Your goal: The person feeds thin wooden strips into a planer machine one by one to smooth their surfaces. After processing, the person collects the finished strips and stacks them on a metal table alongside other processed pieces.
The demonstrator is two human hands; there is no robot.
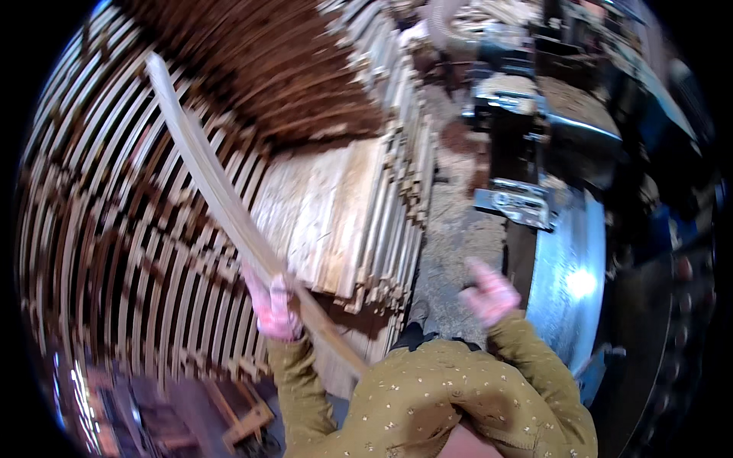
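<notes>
Left of centre, a board [206,172] in the left hand [276,311], slanting before stacked planks [328,206]. Centre right, the right hand [492,295], above the floor [460,221], between stacked planks and machine [569,248], upper to middle right.

Motion blur on the right hand [495,296]; we can't separate its fingers. Left hand [276,309] smeared too, partly hidden by the plank [217,187] it grips. We can't tell if the plank's lower end stops at the sweater [450,382] or runs behind. Torso hides most of the legs. Glare washes out part of the metal bed [561,263]. Round rim crops the left wood stack [114,305].
</notes>
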